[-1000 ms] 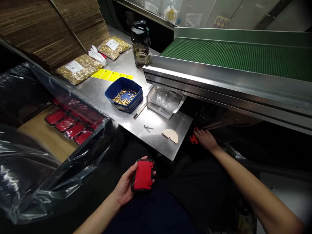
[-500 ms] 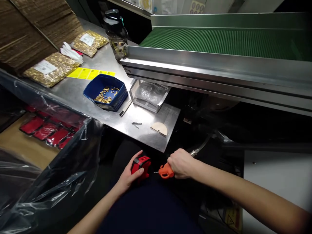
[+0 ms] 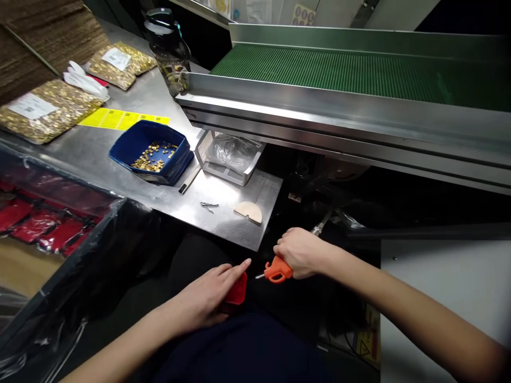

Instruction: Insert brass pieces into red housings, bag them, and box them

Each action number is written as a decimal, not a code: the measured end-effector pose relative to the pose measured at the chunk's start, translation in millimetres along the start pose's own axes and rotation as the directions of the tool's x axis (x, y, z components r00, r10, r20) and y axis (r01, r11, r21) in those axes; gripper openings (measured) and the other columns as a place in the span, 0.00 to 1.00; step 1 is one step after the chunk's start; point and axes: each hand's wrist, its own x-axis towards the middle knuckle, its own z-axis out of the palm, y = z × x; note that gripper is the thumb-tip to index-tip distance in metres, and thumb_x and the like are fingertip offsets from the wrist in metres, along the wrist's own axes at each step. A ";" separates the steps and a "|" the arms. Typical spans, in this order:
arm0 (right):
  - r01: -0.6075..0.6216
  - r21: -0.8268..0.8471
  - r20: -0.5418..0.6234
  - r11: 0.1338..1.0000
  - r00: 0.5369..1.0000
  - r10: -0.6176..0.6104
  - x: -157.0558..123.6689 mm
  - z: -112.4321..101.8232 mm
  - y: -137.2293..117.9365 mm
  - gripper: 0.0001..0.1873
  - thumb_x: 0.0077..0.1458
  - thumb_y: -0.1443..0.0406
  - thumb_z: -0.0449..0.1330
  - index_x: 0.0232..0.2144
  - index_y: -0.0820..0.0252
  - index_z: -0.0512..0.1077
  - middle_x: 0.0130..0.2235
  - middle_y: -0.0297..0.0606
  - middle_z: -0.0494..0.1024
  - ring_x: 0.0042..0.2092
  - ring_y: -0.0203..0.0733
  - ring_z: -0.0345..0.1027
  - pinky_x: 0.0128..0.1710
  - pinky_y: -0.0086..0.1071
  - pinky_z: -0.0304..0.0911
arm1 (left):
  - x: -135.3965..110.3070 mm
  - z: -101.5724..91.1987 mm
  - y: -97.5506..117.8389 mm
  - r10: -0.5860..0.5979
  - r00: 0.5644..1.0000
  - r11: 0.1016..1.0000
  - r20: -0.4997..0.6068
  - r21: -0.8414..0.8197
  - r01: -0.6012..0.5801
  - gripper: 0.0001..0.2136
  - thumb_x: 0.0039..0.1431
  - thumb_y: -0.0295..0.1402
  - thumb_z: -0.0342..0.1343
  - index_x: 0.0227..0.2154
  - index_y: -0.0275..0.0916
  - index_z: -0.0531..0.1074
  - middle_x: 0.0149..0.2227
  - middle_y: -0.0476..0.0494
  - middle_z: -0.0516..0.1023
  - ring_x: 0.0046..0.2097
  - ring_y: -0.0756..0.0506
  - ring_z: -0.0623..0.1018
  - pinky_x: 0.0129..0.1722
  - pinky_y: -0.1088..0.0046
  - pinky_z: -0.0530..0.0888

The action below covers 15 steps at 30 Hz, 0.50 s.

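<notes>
Low in the head view, my left hand (image 3: 207,298) lies over a red and black part (image 3: 237,291) on my lap, fingers stretched across its top and gripping it. Only the part's red right edge shows past the fingers. My right hand (image 3: 302,251) is wrapped round an orange air blow gun (image 3: 276,270), whose thin metal nozzle points left at the part, a short gap away. A hose runs up behind that hand.
A steel table (image 3: 223,223) carries a blue tray of small brass pieces (image 3: 150,152), bags of brass pieces (image 3: 38,109), yellow labels, tweezers (image 3: 209,205), a beige half-disc (image 3: 248,211), a clear tray and a bottle (image 3: 166,45). A green conveyor (image 3: 343,72) runs right. A plastic-lined box of red parts (image 3: 35,229) stands left.
My right hand picked up the orange blow gun from under the conveyor and brought it beside the red part. My left hand turned over, now covering the part from above.
</notes>
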 end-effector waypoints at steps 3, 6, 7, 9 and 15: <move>-0.044 -0.037 -0.202 0.998 0.979 0.036 -3.8 16.4 25.2 0.11 0.57 0.63 0.60 0.42 0.62 0.74 0.46 0.49 0.79 0.50 0.53 0.72 0.56 0.43 0.58 | -16.2 -9.5 -2.4 -0.127 0.978 0.956 -0.165 -0.281 0.077 0.39 0.50 0.33 0.71 0.66 0.48 0.66 0.60 0.37 0.76 0.60 0.29 0.74 0.61 0.56 0.70; -0.239 -0.151 -0.229 0.959 0.952 0.202 -0.8 40.0 66.2 0.16 0.63 0.64 0.57 0.52 0.60 0.70 0.60 0.53 0.70 0.59 0.57 0.64 0.57 0.46 0.56 | -27.1 -6.6 -11.4 -0.331 0.914 0.742 -0.234 -0.663 0.099 0.34 0.59 0.45 0.63 0.67 0.46 0.62 0.60 0.33 0.76 0.55 0.28 0.78 0.48 0.57 0.79; -0.285 -0.180 -0.206 0.941 0.947 0.248 3.8 48.2 80.9 0.16 0.64 0.66 0.55 0.53 0.59 0.70 0.62 0.53 0.68 0.59 0.58 0.64 0.56 0.45 0.57 | -28.0 -3.3 -14.3 -0.379 0.899 0.661 -0.220 -0.745 0.096 0.34 0.60 0.47 0.61 0.67 0.46 0.60 0.60 0.32 0.76 0.55 0.28 0.79 0.46 0.57 0.80; -0.337 -0.205 -0.169 0.919 0.937 0.306 18.5 63.5 109.0 0.18 0.66 0.70 0.50 0.55 0.60 0.69 0.63 0.54 0.67 0.58 0.57 0.65 0.53 0.44 0.59 | -26.8 4.3 -18.6 -0.433 0.878 0.566 -0.205 -0.820 0.088 0.35 0.61 0.47 0.60 0.68 0.46 0.57 0.60 0.31 0.76 0.55 0.29 0.79 0.44 0.58 0.81; -0.467 -0.230 -0.133 0.854 0.884 0.447 64.3 91.5 160.2 0.22 0.66 0.75 0.44 0.57 0.67 0.67 0.61 0.57 0.69 0.50 0.51 0.72 0.43 0.39 0.64 | -26.3 9.8 -21.4 -0.431 0.873 0.585 -0.228 -0.807 0.078 0.38 0.58 0.43 0.65 0.69 0.47 0.56 0.61 0.30 0.75 0.56 0.26 0.78 0.41 0.54 0.82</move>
